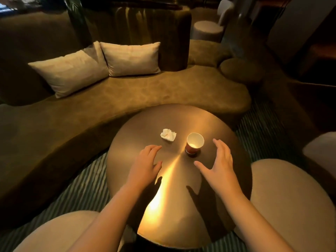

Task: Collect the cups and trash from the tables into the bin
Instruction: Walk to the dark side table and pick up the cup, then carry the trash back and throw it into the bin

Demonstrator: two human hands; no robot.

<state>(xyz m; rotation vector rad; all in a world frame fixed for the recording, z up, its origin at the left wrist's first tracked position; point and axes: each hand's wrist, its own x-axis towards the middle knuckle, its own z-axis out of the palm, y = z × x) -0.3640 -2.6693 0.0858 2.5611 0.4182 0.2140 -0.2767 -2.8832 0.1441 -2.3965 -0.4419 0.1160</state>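
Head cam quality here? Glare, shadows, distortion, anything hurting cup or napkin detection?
Head view: dim, warm light; a bright glare streak runs down the round brushed-metal table, reaching the red paper cup; the left hand and right hand cast hard shadows toward the camera; the crumpled white napkin reads clearly; wide-angle distortion bends the edges; background dark and soft.

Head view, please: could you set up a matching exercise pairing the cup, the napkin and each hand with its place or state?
1 paper cup
2 crumpled napkin
3 left hand
4 right hand

A white, on the round table, left of the cup
B open, fingers spread, right of the cup
C upright, red outside
D palm down, nearest the napkin

Pairs: 1-C, 2-A, 3-D, 4-B
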